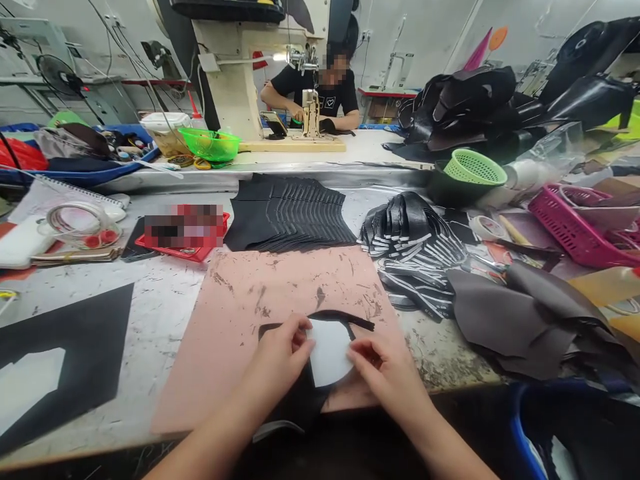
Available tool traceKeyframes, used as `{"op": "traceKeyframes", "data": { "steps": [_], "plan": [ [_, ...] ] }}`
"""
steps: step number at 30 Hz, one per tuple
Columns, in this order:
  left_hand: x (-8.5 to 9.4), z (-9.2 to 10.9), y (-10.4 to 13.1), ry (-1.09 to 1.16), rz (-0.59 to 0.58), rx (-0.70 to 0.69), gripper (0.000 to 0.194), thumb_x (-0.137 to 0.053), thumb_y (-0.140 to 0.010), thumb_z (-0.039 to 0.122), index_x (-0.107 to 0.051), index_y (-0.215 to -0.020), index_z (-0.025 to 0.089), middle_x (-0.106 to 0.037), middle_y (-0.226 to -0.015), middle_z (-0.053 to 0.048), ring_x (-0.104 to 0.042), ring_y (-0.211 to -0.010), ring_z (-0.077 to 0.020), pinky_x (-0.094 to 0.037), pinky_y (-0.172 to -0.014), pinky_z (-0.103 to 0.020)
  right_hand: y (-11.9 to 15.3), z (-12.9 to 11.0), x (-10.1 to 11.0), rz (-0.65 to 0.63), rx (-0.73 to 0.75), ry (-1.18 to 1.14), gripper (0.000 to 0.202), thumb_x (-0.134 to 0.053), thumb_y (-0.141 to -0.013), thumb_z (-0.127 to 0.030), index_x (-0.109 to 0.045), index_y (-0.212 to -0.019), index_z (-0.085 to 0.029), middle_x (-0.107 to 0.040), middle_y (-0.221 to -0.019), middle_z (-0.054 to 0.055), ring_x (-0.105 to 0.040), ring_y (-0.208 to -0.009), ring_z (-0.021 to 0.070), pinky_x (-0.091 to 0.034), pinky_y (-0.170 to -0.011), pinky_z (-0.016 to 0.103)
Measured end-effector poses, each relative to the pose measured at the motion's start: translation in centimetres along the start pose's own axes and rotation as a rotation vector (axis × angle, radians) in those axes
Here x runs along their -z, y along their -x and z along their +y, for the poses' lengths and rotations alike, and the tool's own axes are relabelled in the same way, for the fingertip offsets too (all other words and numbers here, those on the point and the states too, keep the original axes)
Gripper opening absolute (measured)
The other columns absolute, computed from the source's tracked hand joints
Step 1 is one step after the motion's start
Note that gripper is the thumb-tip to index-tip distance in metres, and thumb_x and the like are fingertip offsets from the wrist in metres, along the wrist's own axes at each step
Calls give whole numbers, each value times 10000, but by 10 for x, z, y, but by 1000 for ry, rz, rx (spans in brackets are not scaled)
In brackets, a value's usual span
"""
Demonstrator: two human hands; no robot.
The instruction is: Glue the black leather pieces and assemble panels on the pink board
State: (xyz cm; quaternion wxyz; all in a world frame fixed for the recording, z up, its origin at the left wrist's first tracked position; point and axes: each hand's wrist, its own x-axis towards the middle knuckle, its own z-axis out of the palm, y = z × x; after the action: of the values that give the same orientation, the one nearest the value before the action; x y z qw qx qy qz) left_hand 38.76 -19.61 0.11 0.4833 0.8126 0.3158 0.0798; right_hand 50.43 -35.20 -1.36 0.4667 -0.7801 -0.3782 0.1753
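Note:
A white piece (327,355) with a curved right edge lies over black material (295,400) near the front of a pink mat (240,293). My left hand (286,350) is closed in a pinch at the upper left edge of the white piece. My right hand (383,363) pinches its right edge, thumb and forefinger close together. Just beyond the white piece, a narrow black strip (345,316) curves along the top. The lower part of the black material hangs over the table's front edge.
Behind the mat lies a fanned stack of black pieces (295,212). Bundled black strips with white edges (413,247) sit to its right, near dark brown sheets (520,313). A red tray (200,252) is at left. Across the table, a person (313,100) sits behind a sewing machine (240,80).

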Motion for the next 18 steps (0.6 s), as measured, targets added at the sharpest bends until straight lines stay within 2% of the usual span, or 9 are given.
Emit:
{"op": "traceKeyframes", "data": {
  "steps": [2, 4, 6, 8, 10, 12, 13, 15, 18],
  "plan": [
    [-3, 2, 1, 50, 28, -54, 206, -510, -729, 263, -524, -926, 204, -591, -632, 23, -566, -580, -134, -438, -544, -229, -1, 3, 3, 11, -30, -45, 177, -557, -779, -305, -616, -900, -191, -618, -668, 18, -577, -587, 162, -488, -573, 280],
    [-3, 7, 3, 126, 76, -114, 355, -525, -738, 264, -458, -1080, 199, -596, -646, 33, -558, -568, -118, -443, -532, -212, -4, 2, 7, 36, -59, -112, 255, -566, -768, -299, -596, -992, -181, -600, -649, 7, -555, -555, 149, -478, -544, 268],
    [-2, 14, 6, 137, 135, -217, 436, -544, -750, 252, -411, -1163, 204, -607, -672, 35, -544, -544, -99, -443, -513, -192, -9, -1, 12, 80, -50, -152, 185, -577, -755, -312, -623, -880, -183, -597, -667, 18, -543, -564, 145, -467, -536, 264],
    [1, 20, 8, 59, 172, -419, 293, -536, -774, 207, -519, -1066, 216, -628, -710, 12, -558, -569, -94, -459, -534, -189, -15, -5, 16, 113, -35, -196, 141, -593, -737, -326, -619, -723, -188, -595, -687, 29, -536, -588, 146, -462, -541, 265],
    [5, 23, 10, -57, 184, -676, 149, -502, -801, 147, -608, -884, 212, -651, -769, -22, -595, -654, -108, -488, -598, -204, -21, -6, 19, 79, -80, -310, 143, -587, -729, -327, -622, -726, -188, -589, -673, 23, -533, -582, 142, -464, -537, 266],
    [8, 22, 10, -189, 169, -881, 177, -477, -814, 110, -627, -829, 203, -663, -822, -49, -614, -730, -130, -504, -645, -224, -27, -5, 20, -17, -179, -454, 183, -550, -735, -332, -633, -786, -177, -582, -630, 12, -529, -538, 131, -469, -519, 267],
    [9, 20, 10, -256, 163, -938, 186, -470, -819, 105, -627, -851, 200, -666, -830, -57, -617, -735, -135, -508, -639, -227, -29, -4, 20, -67, -223, -493, 202, -541, -731, -335, -635, -799, -169, -583, -624, 12, -530, -527, 128, -471, -512, 269],
    [9, 15, 11, -380, 147, -985, 194, -451, -833, 106, -623, -874, 188, -668, -819, -64, -618, -709, -135, -508, -605, -220, -32, 0, 18, -131, -257, -477, 205, -559, -705, -322, -629, -812, -162, -594, -654, 18, -551, -559, 135, -479, -522, 273],
    [5, 6, 12, -488, 115, -985, 224, -413, -845, 92, -623, -862, 168, -668, -809, -68, -624, -693, -130, -515, -592, -208, -33, 5, 13, -143, -224, -345, 219, -596, -660, -246, -581, -869, -180, -598, -687, 3, -584, -649, 153, -495, -591, 288]
  ]
}}
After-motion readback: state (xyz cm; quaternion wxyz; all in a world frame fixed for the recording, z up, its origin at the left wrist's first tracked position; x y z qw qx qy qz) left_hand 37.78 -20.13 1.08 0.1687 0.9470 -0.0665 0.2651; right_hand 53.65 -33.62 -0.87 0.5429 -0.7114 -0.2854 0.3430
